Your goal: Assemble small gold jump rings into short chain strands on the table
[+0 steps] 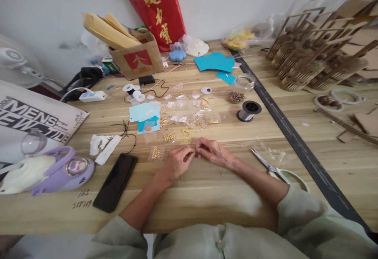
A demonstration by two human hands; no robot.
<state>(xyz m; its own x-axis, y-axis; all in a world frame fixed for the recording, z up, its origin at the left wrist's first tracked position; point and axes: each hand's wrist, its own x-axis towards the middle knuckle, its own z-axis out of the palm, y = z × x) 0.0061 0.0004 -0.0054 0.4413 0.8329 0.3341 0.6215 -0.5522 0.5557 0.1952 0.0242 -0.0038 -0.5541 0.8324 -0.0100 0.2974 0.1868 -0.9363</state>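
Note:
My left hand (179, 162) and my right hand (211, 150) meet fingertip to fingertip above the wooden table (189, 207). Both are pinched closed around something too small to name. A short thin gold chain (220, 171) shows below my right wrist. Just left of my left hand lies a clear bag of gold beads (156, 153). Beyond my fingers are a pile of gold beads (169, 137) and a tangle of fine gold pieces (186, 133). Several small bags of silver and gold findings (178, 118) spread out farther back.
To the left are a black phone (115, 182) and a purple bottle (63, 169). Scissors (270, 166) lie by my right forearm, below a wire spool (249, 111). A cardboard box (137, 56) stands at the back; lantern-like wooden frames (304, 66) crowd the right.

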